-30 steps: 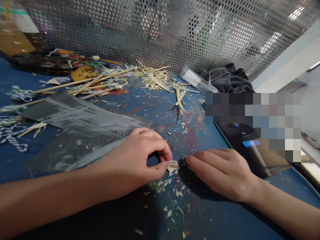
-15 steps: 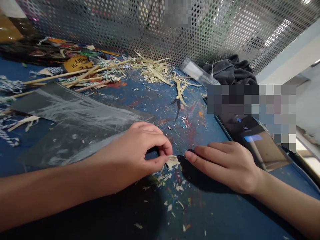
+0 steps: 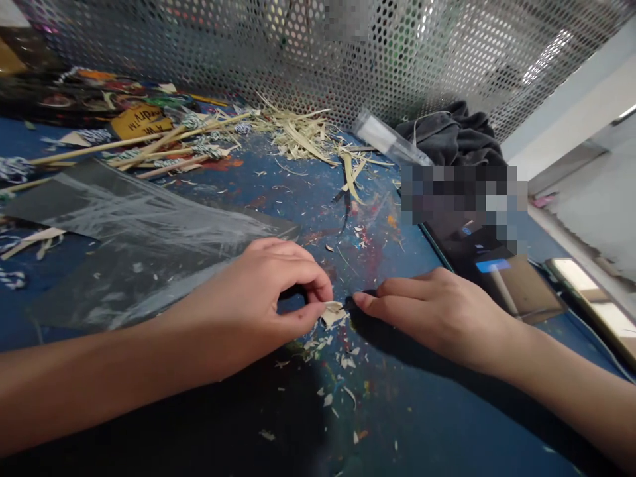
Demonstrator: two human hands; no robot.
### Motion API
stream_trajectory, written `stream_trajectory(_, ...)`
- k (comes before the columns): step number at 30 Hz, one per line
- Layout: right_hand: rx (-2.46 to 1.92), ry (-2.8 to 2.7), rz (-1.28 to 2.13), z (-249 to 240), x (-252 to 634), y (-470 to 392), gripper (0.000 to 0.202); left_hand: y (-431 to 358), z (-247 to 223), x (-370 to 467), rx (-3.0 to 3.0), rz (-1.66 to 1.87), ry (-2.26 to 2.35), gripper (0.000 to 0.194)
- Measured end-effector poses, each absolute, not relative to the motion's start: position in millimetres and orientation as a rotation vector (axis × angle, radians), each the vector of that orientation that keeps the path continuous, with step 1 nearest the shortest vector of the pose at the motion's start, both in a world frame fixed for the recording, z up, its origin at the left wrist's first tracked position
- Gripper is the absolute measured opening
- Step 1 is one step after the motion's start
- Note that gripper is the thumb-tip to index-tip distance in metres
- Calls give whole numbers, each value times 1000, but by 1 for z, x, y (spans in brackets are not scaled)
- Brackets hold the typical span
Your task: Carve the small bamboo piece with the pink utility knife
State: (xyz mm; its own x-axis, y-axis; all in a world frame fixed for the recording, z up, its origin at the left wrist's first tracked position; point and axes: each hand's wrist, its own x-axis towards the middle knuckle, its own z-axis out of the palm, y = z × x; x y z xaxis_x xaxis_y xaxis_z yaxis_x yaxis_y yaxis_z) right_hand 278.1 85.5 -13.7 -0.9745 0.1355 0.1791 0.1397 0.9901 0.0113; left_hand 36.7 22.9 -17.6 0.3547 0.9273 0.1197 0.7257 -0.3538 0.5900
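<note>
My left hand (image 3: 278, 285) rests low over the blue table, its thumb and forefinger pinched on a small pale flake (image 3: 334, 314) that looks like a thin shaving. Just right of the flake, my right hand (image 3: 437, 311) points toward it with fingers pressed together. A small dark patch lies at the right fingertips; I cannot make out whether it is a thing held or shadow. Tiny pale scraps (image 3: 348, 358) are scattered below the flake. Beneath and left of my left hand lie scratched dark sheets (image 3: 163, 218).
Thin sticks wound with string (image 3: 163, 149) lie at the back left, near a paint-stained palette (image 3: 54, 99). Pale shavings (image 3: 303, 136) are heaped before a perforated metal screen (image 3: 238, 59). Dark cloth (image 3: 457, 136), a clear packet (image 3: 392, 139) and a dark-screened device (image 3: 487, 265) are on the right.
My right hand has moved slightly closer to the flake, its fingers more bunched. My left hand keeps its pinch. The whole view has shifted a little.
</note>
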Motion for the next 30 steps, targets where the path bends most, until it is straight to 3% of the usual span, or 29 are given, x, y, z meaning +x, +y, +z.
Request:
stream_trajectory(14, -478, -2934, 709, -8, 272, 86, 21, 21, -18, 36, 2248, 624, 1412, 11)
stream_trajectory(23, -447, -2871, 691, -12, 274, 85, 18, 18, -20, 35, 2232, 648, 1397, 13)
stream_trajectory(30, -469, -2734, 236, -34, 284, 72, 19, 18, -22, 38, 2239, 676, 1395, 11)
